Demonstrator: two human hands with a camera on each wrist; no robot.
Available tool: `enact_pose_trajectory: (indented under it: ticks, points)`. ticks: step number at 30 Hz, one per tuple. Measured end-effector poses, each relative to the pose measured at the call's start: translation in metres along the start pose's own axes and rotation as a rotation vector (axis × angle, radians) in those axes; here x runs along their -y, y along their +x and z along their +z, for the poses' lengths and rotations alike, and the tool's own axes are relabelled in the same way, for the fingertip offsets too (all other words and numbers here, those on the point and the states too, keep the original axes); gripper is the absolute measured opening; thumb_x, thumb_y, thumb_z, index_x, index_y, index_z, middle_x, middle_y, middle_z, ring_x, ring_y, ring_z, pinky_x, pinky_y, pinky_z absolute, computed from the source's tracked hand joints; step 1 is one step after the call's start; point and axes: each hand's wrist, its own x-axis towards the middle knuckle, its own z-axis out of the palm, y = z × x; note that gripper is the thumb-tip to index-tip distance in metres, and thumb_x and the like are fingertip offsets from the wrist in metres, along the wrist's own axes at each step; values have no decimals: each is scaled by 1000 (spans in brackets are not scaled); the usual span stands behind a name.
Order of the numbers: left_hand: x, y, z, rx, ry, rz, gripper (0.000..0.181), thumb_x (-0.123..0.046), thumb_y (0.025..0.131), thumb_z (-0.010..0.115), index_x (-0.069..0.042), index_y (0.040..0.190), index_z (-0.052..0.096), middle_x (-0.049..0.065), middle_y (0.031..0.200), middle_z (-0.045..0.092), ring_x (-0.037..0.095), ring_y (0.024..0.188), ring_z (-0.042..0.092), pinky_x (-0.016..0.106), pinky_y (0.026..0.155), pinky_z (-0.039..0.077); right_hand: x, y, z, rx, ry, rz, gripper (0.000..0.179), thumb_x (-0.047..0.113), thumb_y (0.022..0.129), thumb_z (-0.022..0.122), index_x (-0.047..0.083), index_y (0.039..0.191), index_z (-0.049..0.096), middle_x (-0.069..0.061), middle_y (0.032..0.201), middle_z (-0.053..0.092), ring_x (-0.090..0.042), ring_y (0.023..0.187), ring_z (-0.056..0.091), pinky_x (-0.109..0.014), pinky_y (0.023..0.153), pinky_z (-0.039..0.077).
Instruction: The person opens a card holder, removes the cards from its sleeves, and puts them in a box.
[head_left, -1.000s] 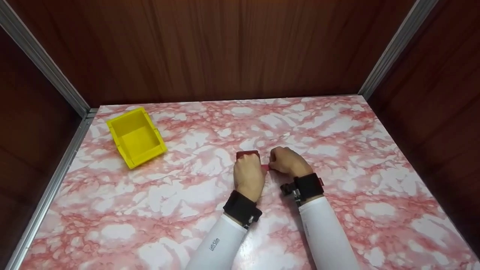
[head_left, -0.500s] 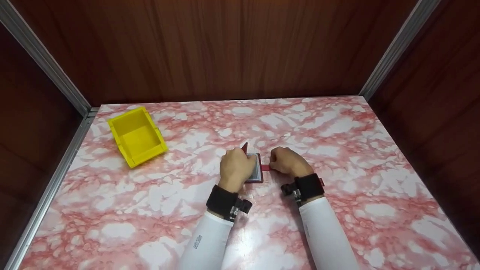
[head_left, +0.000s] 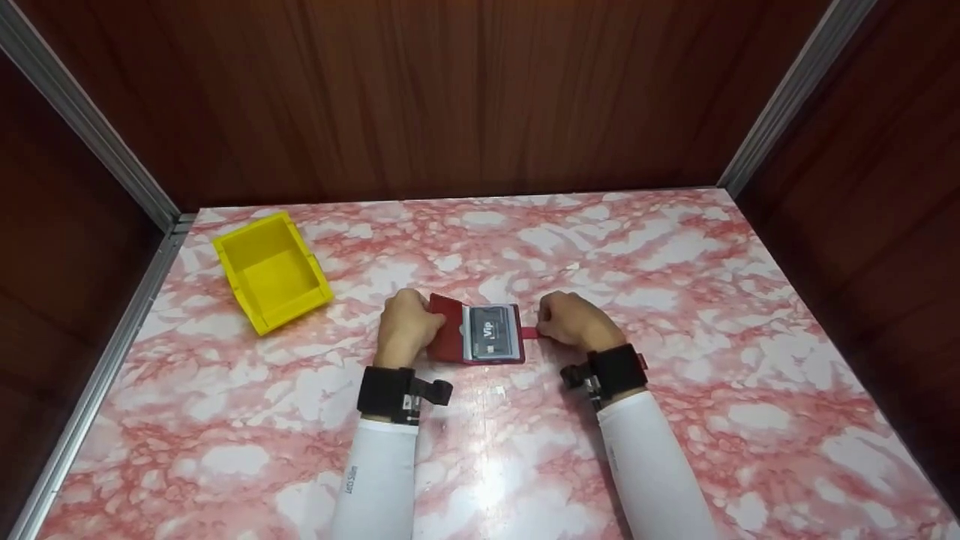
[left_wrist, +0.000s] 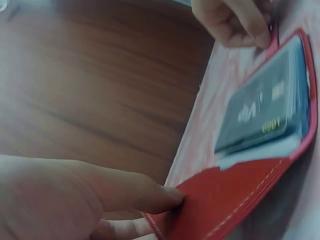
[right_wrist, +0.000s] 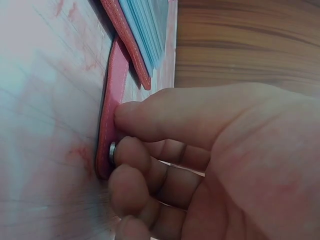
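Observation:
A red card holder lies spread on the table, its clear sleeves showing a dark card marked "Vip". My left hand pinches the free edge of the front cover between thumb and fingers, and the cover slants up from the table in the left wrist view. On the other side, my right hand has its thumb and curled fingertips on the closure strap. A metal snap shows near the strap's end, right at a fingertip.
A yellow bin stands at the back left of the pink-and-white marbled table. Dark wood-look panels with metal corner rails rise behind and at both sides.
My left hand has moved left, swinging the card holder's cover over to the left and uncovering the card and sleeves. The right hand has stayed at the strap.

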Motion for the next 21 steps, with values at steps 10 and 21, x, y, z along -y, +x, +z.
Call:
enact_pose_trajectory:
  ticks: [10, 21]
  points:
    - [20, 7, 0, 57, 35, -53, 20, -21, 72, 75, -7, 77, 61, 5, 76, 62, 19, 68, 56, 27, 58, 44, -1, 0, 0, -6, 4, -24, 6, 20, 80, 60, 15, 78, 61, 0, 70, 59, -15, 61, 52, -25, 51, 41]
    - [16, 6, 4, 5, 130, -64, 29, -23, 68, 74, -2, 86, 65, 11, 85, 66, 24, 71, 59, 31, 61, 49, -2, 2, 1, 10, 13, -24, 8, 21, 82, 61, 14, 78, 61, 0, 70, 59, -14, 61, 53, -24, 52, 41]
